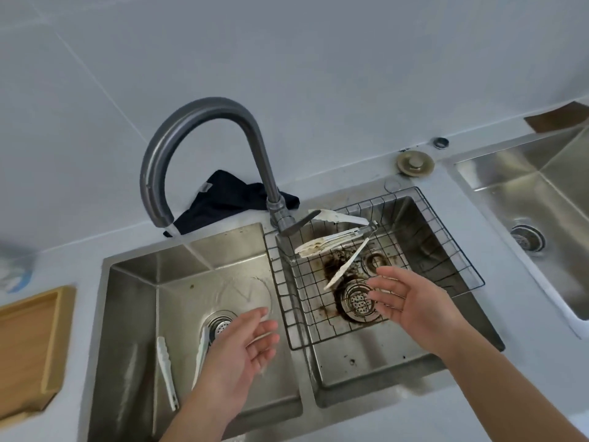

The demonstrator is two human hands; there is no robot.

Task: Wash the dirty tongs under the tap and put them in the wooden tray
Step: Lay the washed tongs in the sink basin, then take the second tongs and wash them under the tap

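Water runs from the curved grey tap (191,122) into the left sink basin (134,282). A pair of white tongs (166,371) lies spread on that basin's floor, partly hidden by my left hand (242,346), which hovers open above it. Several dirty white tongs (334,244) rest in the black wire rack (446,250) over the stained right basin. My right hand (408,301) is open, palm up, just right of one tong's tip and holding nothing. The wooden tray (47,346) sits on the counter at the far left.
A dark cloth (223,199) lies behind the tap. A sink plug (415,163) and a small ring (441,142) sit on the counter behind the rack. A third steel basin (541,193) is at the right. A blurred blue-white object (16,269) sits above the tray.
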